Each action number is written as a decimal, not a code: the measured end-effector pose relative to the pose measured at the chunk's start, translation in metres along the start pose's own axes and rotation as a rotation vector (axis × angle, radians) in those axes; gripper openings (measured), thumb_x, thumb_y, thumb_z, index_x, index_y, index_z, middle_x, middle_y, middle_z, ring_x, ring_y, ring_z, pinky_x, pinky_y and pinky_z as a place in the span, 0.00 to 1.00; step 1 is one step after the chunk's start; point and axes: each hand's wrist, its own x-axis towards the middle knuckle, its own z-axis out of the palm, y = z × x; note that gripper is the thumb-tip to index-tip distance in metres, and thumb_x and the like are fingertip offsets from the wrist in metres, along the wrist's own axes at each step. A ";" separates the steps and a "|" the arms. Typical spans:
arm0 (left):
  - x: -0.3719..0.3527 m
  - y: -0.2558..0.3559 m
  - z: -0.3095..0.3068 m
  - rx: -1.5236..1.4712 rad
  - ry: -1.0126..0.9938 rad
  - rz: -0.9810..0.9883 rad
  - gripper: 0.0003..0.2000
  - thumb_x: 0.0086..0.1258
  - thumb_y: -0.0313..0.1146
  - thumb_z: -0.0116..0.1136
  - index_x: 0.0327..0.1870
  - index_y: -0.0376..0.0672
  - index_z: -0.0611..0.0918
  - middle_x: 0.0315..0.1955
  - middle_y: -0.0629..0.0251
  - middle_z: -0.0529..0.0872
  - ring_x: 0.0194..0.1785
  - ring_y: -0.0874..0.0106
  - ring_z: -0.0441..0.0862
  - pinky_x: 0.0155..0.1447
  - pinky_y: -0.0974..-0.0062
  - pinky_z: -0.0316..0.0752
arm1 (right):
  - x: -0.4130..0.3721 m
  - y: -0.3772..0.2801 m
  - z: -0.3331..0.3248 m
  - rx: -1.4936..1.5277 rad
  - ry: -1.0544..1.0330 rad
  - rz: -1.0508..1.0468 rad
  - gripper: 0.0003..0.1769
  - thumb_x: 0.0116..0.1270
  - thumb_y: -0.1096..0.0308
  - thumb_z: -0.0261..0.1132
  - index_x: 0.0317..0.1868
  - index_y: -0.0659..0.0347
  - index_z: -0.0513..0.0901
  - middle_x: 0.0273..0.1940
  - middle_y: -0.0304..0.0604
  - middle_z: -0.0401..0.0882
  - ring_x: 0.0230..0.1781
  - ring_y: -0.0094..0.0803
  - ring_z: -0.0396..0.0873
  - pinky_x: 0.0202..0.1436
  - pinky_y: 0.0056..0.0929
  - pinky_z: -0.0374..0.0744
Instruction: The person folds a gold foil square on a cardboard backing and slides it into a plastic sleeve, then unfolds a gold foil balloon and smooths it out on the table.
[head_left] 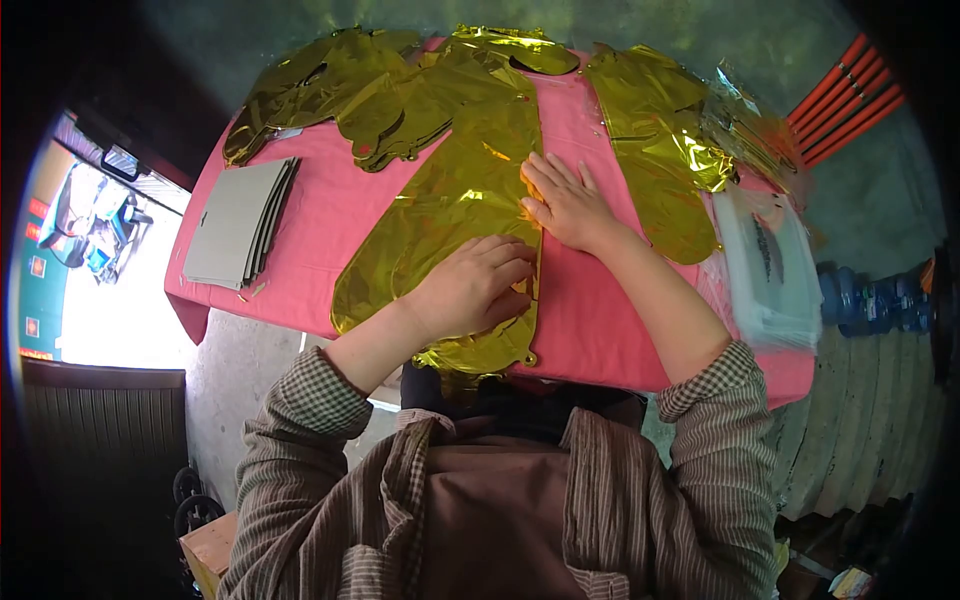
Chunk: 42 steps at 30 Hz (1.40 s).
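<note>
A flat, uninflated gold foil balloon (pixel 400 235) lies lengthwise on the pink-covered table in front of me, its near end overhanging the table edge. My left hand (pixel 475 283) rests on its lower part with curled fingers, closed at the foil's right edge; the fingertips are partly hidden. Farther up that same edge, my right hand (pixel 568 202) lies flat, fingers stretched out, partly on the foil and partly on the pink cloth (pixel 585 315).
More gold foil balloons (pixel 385 95) are heaped along the far side, with others (pixel 665 150) at right. Grey cardboard sheets (pixel 235 225) are stacked at left. Clear plastic bags (pixel 770 270) lie at the right edge. Blue water bottles (pixel 880 300) stand beyond.
</note>
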 end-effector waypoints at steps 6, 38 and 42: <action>0.000 0.004 0.003 0.055 0.029 -0.006 0.17 0.58 0.35 0.62 0.48 0.40 0.79 0.49 0.61 0.78 0.56 0.61 0.73 0.59 0.65 0.69 | -0.001 0.000 0.001 0.001 0.010 -0.006 0.31 0.74 0.48 0.46 0.72 0.52 0.58 0.75 0.39 0.50 0.77 0.36 0.44 0.75 0.50 0.43; 0.000 0.005 0.002 0.042 0.028 -0.041 0.19 0.58 0.36 0.61 0.50 0.41 0.79 0.49 0.63 0.78 0.57 0.63 0.72 0.60 0.65 0.68 | 0.061 0.042 -0.010 0.003 0.005 -0.017 0.29 0.74 0.51 0.45 0.71 0.52 0.61 0.74 0.38 0.54 0.76 0.38 0.48 0.75 0.49 0.47; -0.001 0.004 0.003 0.025 0.014 -0.054 0.21 0.56 0.34 0.63 0.53 0.41 0.79 0.52 0.61 0.78 0.58 0.62 0.73 0.58 0.63 0.69 | 0.067 0.045 -0.006 -0.033 0.033 -0.042 0.28 0.74 0.51 0.45 0.70 0.52 0.63 0.73 0.38 0.56 0.75 0.39 0.50 0.75 0.49 0.49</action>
